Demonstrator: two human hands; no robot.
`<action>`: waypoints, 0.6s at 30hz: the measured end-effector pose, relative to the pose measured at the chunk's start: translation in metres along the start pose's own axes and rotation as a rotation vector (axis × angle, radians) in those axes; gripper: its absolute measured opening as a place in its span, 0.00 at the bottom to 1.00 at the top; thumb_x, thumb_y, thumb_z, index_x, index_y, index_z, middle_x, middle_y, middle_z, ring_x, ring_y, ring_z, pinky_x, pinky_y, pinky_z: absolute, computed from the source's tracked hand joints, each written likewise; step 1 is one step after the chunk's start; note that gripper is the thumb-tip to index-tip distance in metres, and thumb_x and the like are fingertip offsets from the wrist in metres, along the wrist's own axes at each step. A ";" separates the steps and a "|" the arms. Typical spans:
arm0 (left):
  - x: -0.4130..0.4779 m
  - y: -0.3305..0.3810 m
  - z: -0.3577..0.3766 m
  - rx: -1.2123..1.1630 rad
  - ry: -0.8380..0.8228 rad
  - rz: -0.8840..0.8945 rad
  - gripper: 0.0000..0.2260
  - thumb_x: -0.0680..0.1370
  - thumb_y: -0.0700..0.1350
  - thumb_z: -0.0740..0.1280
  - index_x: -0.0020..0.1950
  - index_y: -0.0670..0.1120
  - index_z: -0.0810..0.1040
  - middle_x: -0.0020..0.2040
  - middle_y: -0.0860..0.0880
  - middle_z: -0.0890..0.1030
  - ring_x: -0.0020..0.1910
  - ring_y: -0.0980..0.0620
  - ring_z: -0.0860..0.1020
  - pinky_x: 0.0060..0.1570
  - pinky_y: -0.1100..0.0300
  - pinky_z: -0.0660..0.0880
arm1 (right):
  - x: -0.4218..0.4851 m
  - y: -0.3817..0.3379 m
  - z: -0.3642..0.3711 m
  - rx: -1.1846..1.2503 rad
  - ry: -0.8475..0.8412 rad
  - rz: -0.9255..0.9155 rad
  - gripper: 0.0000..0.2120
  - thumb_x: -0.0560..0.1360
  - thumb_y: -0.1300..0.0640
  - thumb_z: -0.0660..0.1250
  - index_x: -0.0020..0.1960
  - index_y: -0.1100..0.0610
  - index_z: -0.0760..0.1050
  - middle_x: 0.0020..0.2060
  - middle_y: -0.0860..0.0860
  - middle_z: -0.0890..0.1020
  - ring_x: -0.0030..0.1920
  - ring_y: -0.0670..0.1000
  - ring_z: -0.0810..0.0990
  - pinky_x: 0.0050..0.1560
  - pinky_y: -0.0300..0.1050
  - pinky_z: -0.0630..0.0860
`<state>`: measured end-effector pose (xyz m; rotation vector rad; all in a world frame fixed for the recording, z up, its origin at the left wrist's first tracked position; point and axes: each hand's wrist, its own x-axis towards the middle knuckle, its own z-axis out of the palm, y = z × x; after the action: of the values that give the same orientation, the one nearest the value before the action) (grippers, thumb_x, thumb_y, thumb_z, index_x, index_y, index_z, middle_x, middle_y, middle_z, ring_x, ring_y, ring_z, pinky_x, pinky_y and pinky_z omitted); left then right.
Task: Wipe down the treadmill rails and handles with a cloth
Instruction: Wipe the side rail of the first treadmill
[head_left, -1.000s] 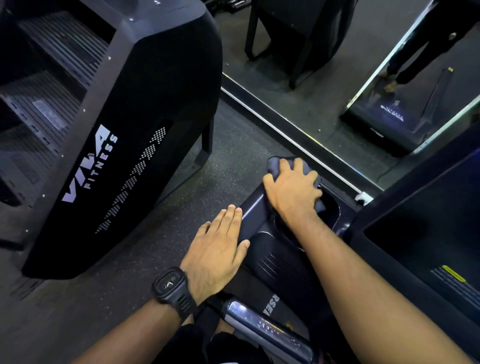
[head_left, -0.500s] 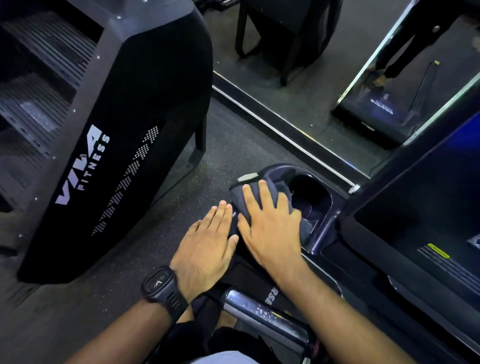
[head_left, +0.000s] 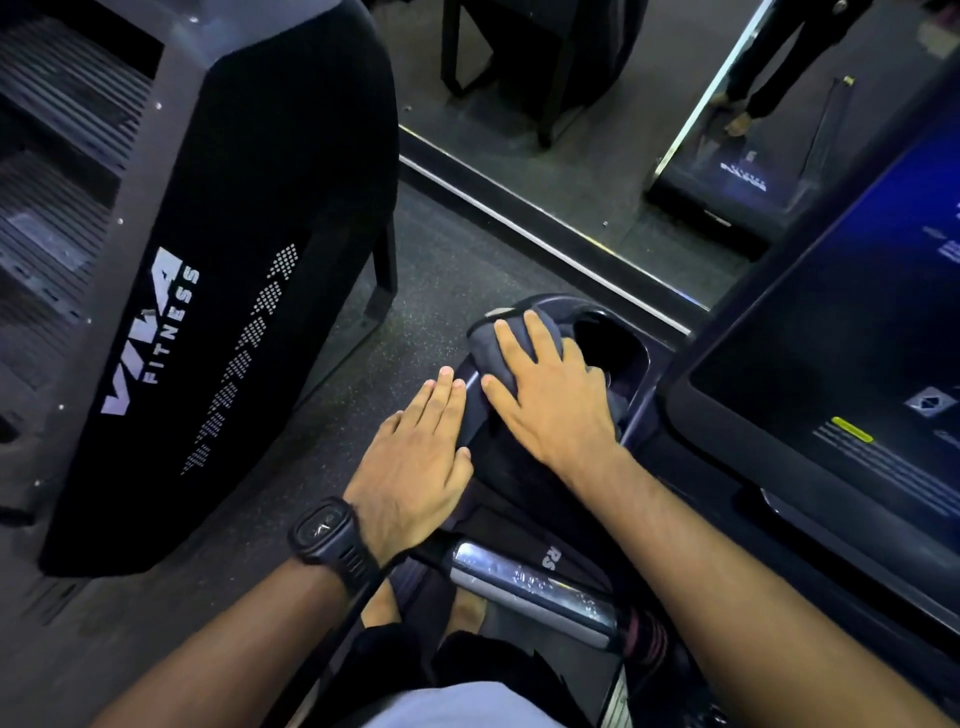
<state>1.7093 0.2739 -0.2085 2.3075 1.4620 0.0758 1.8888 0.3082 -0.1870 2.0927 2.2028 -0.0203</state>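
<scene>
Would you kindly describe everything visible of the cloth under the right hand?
The cloth is dark grey, soft-looking fabric, bunched in folds. It lies on the left corner of the treadmill console, beside the cup holder. The right hand presses flat on it, hiding most; the left hand rests beside it.
</scene>
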 end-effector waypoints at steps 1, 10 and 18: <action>0.000 0.001 -0.001 -0.002 -0.003 -0.001 0.31 0.83 0.51 0.53 0.82 0.45 0.43 0.82 0.48 0.43 0.81 0.52 0.46 0.77 0.50 0.56 | -0.007 -0.001 0.002 0.001 0.010 0.002 0.32 0.82 0.36 0.52 0.82 0.46 0.53 0.82 0.53 0.53 0.70 0.62 0.69 0.57 0.61 0.75; 0.004 0.000 0.001 -0.023 0.013 0.010 0.32 0.80 0.53 0.49 0.82 0.44 0.46 0.82 0.47 0.46 0.81 0.51 0.49 0.76 0.48 0.59 | 0.000 0.002 0.000 0.020 0.002 0.037 0.33 0.82 0.36 0.52 0.82 0.49 0.52 0.82 0.57 0.54 0.69 0.63 0.72 0.60 0.61 0.73; 0.006 0.004 0.000 -0.007 0.037 0.022 0.31 0.82 0.50 0.54 0.82 0.43 0.49 0.82 0.46 0.49 0.81 0.51 0.52 0.75 0.49 0.62 | -0.039 0.009 0.005 -0.008 0.021 0.028 0.32 0.81 0.41 0.57 0.81 0.53 0.57 0.78 0.61 0.64 0.67 0.62 0.76 0.63 0.59 0.72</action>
<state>1.7156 0.2781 -0.2084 2.3287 1.4529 0.1303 1.8998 0.2698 -0.1883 2.1293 2.1815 0.0130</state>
